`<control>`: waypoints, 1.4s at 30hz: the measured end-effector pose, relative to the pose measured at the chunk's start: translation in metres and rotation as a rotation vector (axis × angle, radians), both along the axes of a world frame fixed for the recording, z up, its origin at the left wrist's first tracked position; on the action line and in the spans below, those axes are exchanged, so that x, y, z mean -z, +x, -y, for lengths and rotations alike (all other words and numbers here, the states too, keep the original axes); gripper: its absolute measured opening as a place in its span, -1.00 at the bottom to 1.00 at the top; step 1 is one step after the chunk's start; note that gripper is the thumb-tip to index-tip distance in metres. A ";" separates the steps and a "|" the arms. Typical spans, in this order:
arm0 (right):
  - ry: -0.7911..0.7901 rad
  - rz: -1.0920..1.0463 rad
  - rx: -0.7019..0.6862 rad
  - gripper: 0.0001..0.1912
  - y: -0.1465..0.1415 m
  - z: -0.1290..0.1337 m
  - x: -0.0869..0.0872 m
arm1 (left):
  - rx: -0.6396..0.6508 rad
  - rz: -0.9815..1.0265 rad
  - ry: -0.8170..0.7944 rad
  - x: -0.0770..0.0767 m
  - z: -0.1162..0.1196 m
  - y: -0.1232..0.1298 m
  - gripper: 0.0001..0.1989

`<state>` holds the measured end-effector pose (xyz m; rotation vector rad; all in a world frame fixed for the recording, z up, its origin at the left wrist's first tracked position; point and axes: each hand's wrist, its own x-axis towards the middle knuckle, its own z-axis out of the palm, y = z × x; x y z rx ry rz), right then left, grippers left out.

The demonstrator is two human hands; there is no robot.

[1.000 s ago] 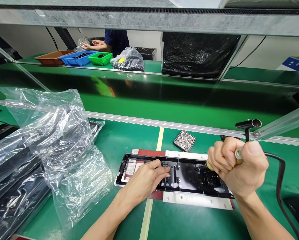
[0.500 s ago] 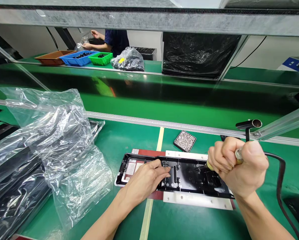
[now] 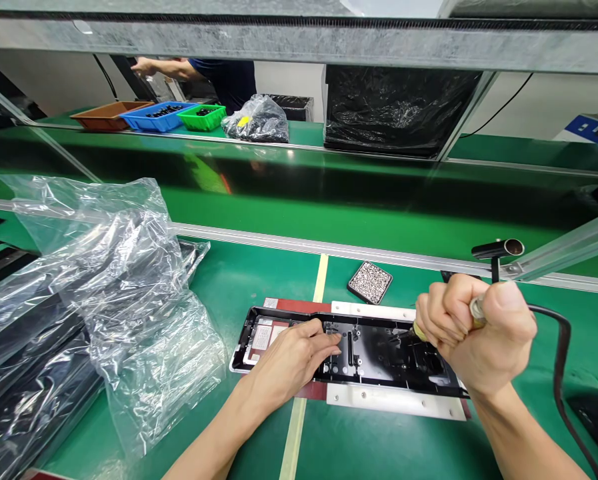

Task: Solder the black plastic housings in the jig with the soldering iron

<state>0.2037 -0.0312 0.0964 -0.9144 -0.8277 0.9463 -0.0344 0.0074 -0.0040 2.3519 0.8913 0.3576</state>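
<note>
My left hand (image 3: 296,353) lies across the left half of the black housing (image 3: 379,380), fingers together and slightly bent, the tips down inside it. Whether they pinch a small part there, I cannot tell. My right hand (image 3: 479,333) is clenched round a tool with a yellowish grip (image 3: 419,331), its thin dark end pointing down and left into the housing's right half. Whether the tip touches the plastic is too dark to make out.

The housing sits open side up on a reddish board (image 3: 311,390), with one white strip (image 3: 395,403) along its near side and another (image 3: 373,310) along its far side. Those strips should help against sideways slip, so my left fingers need only light, even pressure; leaning hard could bow the thin walls or push the frame askew. I'd want those fingers well away from the tool's end, as they are here.

For the right hand, I judge a steady wrist and a constant angle matter most, since a skid could mark the inside. The cable (image 3: 561,373) right of the housing wants slack, clear of my forearm. The speckled square pad (image 3: 369,283) lies just beyond the housing, and the clear plastic bag (image 3: 149,313) is to its left, out of the way on the green surface (image 3: 249,433).
</note>
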 end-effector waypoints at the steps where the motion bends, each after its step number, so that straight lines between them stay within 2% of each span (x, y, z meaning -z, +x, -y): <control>1: 0.003 0.001 0.002 -0.37 0.000 0.000 0.000 | -0.001 -0.001 0.000 0.000 0.000 0.000 -0.62; 32: 0.005 0.022 -0.009 -0.39 0.000 0.001 0.000 | -0.002 -0.004 0.004 -0.001 0.000 0.001 -0.63; 42: 0.021 0.055 -0.059 -0.37 0.003 0.000 -0.001 | -0.005 -0.003 -0.007 -0.002 0.000 0.001 -0.64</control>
